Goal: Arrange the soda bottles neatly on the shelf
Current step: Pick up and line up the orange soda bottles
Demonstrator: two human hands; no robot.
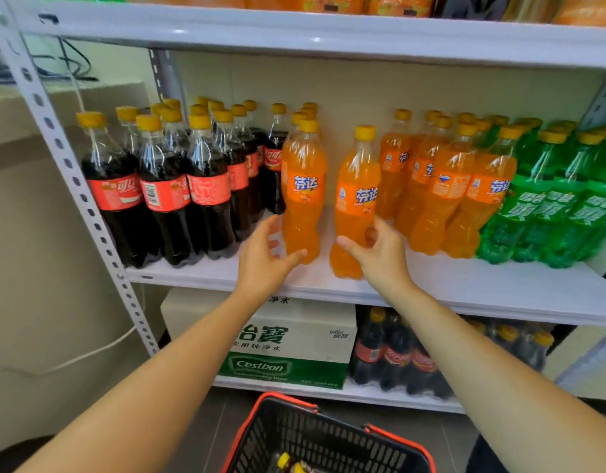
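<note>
Two orange soda bottles stand at the front of the white shelf [465, 288]. My left hand [264, 257] is spread around the base of the left orange bottle [303, 186], thumb touching its front, fingers loose. My right hand [380, 254] grips the lower part of the right orange bottle [358, 196], which leans slightly left. Cola bottles [165, 189] fill the shelf's left side. More orange bottles [448, 186] stand behind to the right, then green soda bottles [551, 199].
A black basket with red rim [329, 435] sits on the floor below, holding a bottle or two. The lower shelf carries a water carton [288, 343] and a shrink-wrapped cola pack [397, 356]. A perforated upright post [73, 172] bounds the left.
</note>
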